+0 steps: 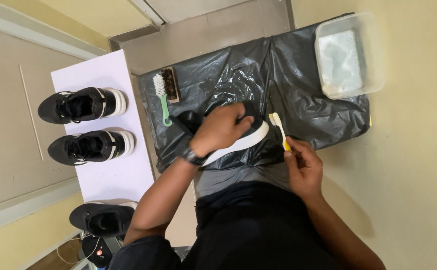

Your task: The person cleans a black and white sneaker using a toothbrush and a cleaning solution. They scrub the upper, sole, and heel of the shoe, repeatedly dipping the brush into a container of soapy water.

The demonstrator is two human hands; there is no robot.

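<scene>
Sneaker (pixel 243 140), black with a white sole, lies on the black plastic sheet (pixel 298 65), pressed down by the left hand (pixel 218 130) closed over its upper. The right hand (pixel 303 167) pinches a yellow toothbrush (pixel 279 131), bristles near the sole's heel end. A tub of soapy water (pixel 348 55) sits at the sheet's far corner.

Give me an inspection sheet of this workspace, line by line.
Surface: black plastic sheet spread on the floor.
Job's things: black shoe with white sole under the left hand; yellow toothbrush in the right hand.
Clutter: green-handled brush, brown brush, tub of soapy water.
Grips: left hand presses the shoe; right hand closed on the toothbrush.
Cables: thin wire at bottom left.
Surroundings: three black shoes on or by white paper.
</scene>
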